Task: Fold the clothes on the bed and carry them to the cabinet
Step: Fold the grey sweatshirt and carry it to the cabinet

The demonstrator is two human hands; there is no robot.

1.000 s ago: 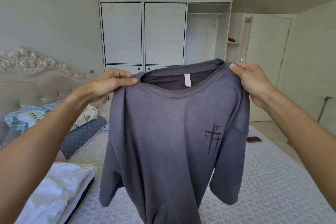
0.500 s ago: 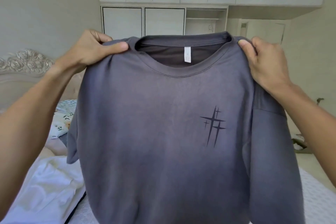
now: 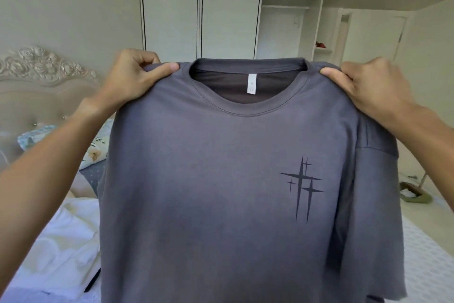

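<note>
Grey T-shirt (image 3: 221, 179) aloft, shoulders pinched by left hand (image 3: 132, 79) and right hand (image 3: 375, 89)

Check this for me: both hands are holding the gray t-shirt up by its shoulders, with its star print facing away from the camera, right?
Not quite. The head view shows the star print facing the camera, not away. The rest holds: the left hand and right hand hold the gray t-shirt up by its shoulders.

Pale walls (image 3: 61, 7), carved headboard (image 3: 44, 66) – white wardrobe (image 3: 201, 22), closed door (image 3: 375, 39)
</note>
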